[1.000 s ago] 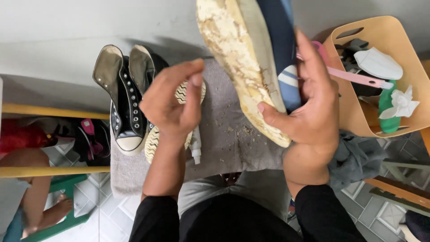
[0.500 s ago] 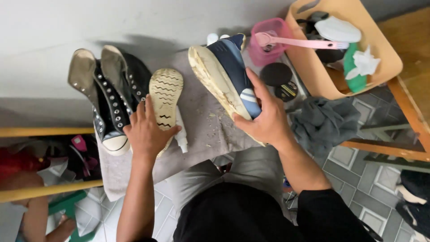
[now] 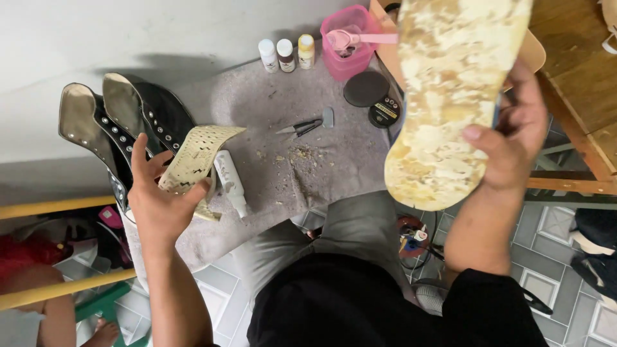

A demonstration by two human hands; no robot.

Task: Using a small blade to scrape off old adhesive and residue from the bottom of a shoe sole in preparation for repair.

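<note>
up close, the right hand [image 3: 514, 138] is holding a shoe [image 3: 450, 96] sole-up near the camera, fingers wrapped around its far edge and the thumb pressing on the sole; the sole is covered in patchy, crusted yellowish residue, and a thin strip of blue upper is showing at its right edge. the left hand [image 3: 157, 199] is gripping a loose cream sole [image 3: 196, 157] with a dotted tread, its palm turned up and fingers curling around the near end while the far end is pointing toward the middle of the mat. just beside that sole, a small white tube [image 3: 229, 180] is lying on the grey mat [image 3: 321, 160], which is carrying crumbs of scraped material near its centre. a pair of small snips [image 3: 302, 127] is lying further back on the mat. behind them, three small bottles [image 3: 286, 54] are standing in a row next to a pink tub [image 3: 350, 42] with a pink tool resting in it, and two round black tins [image 3: 376, 99] are sitting just in front of the tub. a pair of black high-top sneakers [image 3: 119, 128] is lying at the mat's left edge, touching the left hand's fingers.
</note>
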